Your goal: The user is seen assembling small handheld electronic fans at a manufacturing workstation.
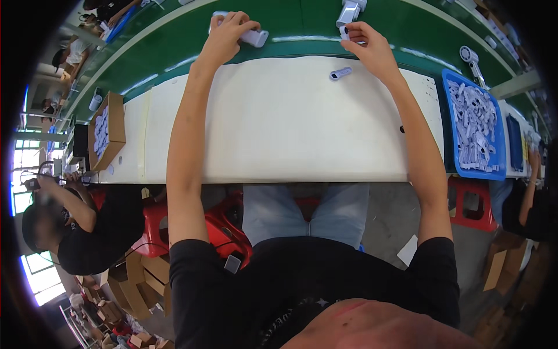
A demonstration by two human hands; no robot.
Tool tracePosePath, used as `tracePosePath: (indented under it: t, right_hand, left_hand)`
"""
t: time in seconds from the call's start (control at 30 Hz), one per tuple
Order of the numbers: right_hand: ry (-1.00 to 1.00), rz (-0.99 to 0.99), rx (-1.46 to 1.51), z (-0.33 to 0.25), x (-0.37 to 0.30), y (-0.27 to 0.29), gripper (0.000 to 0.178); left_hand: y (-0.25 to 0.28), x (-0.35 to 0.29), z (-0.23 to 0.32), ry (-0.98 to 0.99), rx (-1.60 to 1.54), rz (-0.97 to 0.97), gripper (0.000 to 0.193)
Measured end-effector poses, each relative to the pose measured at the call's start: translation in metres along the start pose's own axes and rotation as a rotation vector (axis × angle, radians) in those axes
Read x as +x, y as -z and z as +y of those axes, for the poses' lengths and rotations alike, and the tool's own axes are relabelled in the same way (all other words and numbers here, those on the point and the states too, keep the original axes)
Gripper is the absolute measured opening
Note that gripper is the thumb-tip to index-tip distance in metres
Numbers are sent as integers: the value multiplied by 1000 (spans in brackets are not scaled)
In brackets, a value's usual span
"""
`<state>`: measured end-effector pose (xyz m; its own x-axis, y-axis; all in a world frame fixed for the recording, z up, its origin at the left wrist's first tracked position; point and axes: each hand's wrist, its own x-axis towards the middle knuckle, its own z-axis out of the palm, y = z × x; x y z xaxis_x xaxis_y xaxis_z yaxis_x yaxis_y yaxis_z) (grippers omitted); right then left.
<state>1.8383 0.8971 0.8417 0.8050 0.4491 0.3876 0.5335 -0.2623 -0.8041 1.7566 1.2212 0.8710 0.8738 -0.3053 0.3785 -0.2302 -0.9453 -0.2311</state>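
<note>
Over the green belt (pixel 302 46), my left hand (pixel 226 36) is closed from above on a pale lavender elongated device (pixel 254 38); the fingers cover its middle. My right hand (pixel 371 47) pinches a small white part with a dark spot (pixel 344 32) between thumb and fingertips. Just beyond it, another pale lavender device (pixel 349 13) lies on the belt, partly cut off by the picture's rim. A similar small white part with a dark round end (pixel 340 73) rests on the white tabletop (pixel 302 128), nearer to me than my right hand.
At right stands a blue basket (pixel 451 125) heaped with small white parts. A cardboard box (pixel 118 125) holding similar parts is at left. A round-headed device (pixel 472 61) lies on the belt beyond the basket. Co-workers sit on both sides, near red stools (pixel 152 224).
</note>
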Motion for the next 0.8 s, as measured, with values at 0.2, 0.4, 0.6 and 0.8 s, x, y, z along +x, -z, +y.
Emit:
tracePosePath:
  t: [0.2, 0.4, 0.6, 0.8]
  right_hand:
    - [-31, -73, 19, 4, -1, -7, 37]
    - [-110, -75, 58, -5, 2, -3, 37]
    - [-107, -68, 45, -1, 2, -5, 37]
    - [-85, -29, 197, -18, -1, -10, 37]
  left_hand:
    - [32, -10, 85, -361, -194, -33, 51]
    - [37, -19, 119, -199, -497, 54, 31]
    - [44, 13, 133, 498, -336, -457, 36]
    - [9, 33, 106, 690, -1178, -228, 42]
